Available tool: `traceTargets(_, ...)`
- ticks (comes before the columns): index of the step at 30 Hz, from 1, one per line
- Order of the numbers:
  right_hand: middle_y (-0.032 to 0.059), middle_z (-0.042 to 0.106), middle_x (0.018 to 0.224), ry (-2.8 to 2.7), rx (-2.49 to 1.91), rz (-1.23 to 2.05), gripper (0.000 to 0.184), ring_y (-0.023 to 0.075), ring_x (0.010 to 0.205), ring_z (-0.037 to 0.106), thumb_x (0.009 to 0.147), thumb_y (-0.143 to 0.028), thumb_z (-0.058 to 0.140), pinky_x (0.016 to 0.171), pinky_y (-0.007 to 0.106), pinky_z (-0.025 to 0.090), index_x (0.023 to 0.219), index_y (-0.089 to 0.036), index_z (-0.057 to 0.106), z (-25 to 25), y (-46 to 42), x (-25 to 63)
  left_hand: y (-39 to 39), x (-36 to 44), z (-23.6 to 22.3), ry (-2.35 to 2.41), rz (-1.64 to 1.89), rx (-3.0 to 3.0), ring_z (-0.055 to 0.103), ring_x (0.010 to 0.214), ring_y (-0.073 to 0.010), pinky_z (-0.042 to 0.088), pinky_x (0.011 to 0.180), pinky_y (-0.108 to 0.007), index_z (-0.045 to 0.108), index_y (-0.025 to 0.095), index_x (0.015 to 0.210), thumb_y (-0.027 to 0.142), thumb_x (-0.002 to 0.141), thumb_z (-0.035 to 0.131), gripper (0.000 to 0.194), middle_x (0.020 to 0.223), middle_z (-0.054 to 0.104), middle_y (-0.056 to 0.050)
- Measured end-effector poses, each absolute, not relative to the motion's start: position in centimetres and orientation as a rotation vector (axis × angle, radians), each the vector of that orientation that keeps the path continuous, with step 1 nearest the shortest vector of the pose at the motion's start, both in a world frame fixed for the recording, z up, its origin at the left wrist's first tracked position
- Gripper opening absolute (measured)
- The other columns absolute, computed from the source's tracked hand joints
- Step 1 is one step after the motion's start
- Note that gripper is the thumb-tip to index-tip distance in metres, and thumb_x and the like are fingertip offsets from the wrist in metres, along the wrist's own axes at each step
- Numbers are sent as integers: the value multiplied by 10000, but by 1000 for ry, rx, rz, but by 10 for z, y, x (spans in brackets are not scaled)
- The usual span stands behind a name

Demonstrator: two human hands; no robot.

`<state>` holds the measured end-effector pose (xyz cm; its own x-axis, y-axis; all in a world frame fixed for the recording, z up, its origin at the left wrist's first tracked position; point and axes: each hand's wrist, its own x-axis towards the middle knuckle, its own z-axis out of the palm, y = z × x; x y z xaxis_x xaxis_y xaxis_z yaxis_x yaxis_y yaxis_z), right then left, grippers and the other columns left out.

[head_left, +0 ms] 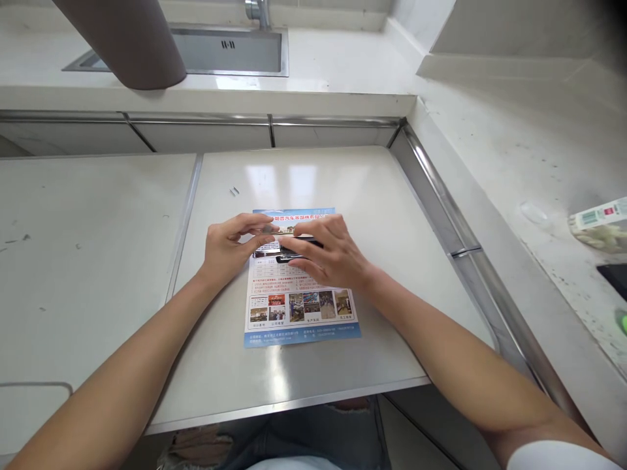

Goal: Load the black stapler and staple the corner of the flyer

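A printed flyer [301, 313] with blue borders, red text and small photos lies flat on a pale steel table [343, 189]. Both hands meet over its upper half. My left hand [230, 248] pinches a small dark and silver object [289, 243], which looks like a stapler, at its left end. My right hand [330, 254] is curled over the same object from the right, covering most of it. The object rests on or just above the flyer.
A second table [88, 248] adjoins on the left. Behind is a white counter with a steel sink [230, 49] and a dark cylinder [127, 39] overhanging it. A raised counter on the right carries a small white device [600, 219]. Two loose staples [234, 191] lie near the flyer.
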<state>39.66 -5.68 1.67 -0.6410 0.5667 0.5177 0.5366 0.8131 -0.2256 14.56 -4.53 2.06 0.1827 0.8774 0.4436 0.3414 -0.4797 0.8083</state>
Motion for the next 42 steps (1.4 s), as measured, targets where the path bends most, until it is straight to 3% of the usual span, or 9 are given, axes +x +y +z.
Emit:
traceTargets(4, 30, 607, 1374, -2503, -746, -70, 627, 268, 1202, 470, 1030, -223, 545, 1014, 446, 357, 1601, -376, 335, 15, -62, 387, -49, 141, 11, 1222, 1349, 2210, 798, 900, -190, 566, 548, -199, 649, 258, 1184, 281, 928, 729, 268, 923, 806, 6)
traceTargets(6, 27, 585, 1433, -2500, -764, -96, 645, 271, 1226, 459, 1025, -203, 541, 1017, 449, 355, 1608, -377, 324, 14, -62, 386, -49, 139, 8, 1169, 1376, 2314, 801, 891, -195, 542, 510, -184, 601, 253, 1170, 281, 925, 741, 283, 925, 804, 8)
traceTargets(12, -35, 520, 1561, -2474, -795, -161, 597, 283, 1334, 397, 1011, -175, 541, 1055, 487, 316, 1556, -386, 417, 13, -61, 386, -44, 135, 8, 1014, 1359, 2547, 792, 808, -164, 599, 613, -226, 560, 250, 1109, 197, 953, 700, 216, 925, 797, 17)
traceTargets(21, -72, 496, 1587, -2480, -773, -220, 589, 279, 1362, 361, 1021, -197, 534, 1073, 497, 266, 1568, -378, 410, 10, -61, 386, -38, 133, 9, 836, 1360, 2608, 774, 899, -168, 616, 740, -273, 608, 254, 1164, 140, 966, 647, 232, 1017, 789, -13)
traceTargets(27, -96, 503, 1576, -2521, -810, -185, 596, 281, 1337, 388, 1006, -185, 548, 1062, 499, 279, 1543, -419, 432, 18, -63, 387, -36, 132, 10, 972, 1264, 2524, 754, 935, -210, 598, 837, -387, 653, 272, 1050, 299, 986, 634, 73, 1029, 798, -43)
traceTargets(32, -86, 498, 1581, -2520, -815, -172, 571, 289, 1345, 385, 999, -159, 527, 1055, 516, 289, 1502, -424, 478, 19, -64, 385, -36, 131, 8, 1152, 1341, 2431, 735, 867, -231, 579, 836, -444, 639, 274, 930, 443, 935, 702, 180, 911, 798, -28)
traceTargets(42, -60, 552, 1527, -2463, -861, -84, 472, 285, 1329, 403, 1006, -158, 517, 1038, 480, 294, 1426, -370, 549, 18, -65, 383, -35, 132, 9, 1074, 1450, 2440, 717, 799, -214, 530, 798, -432, 619, 285, 933, 401, 917, 745, 172, 859, 774, 7)
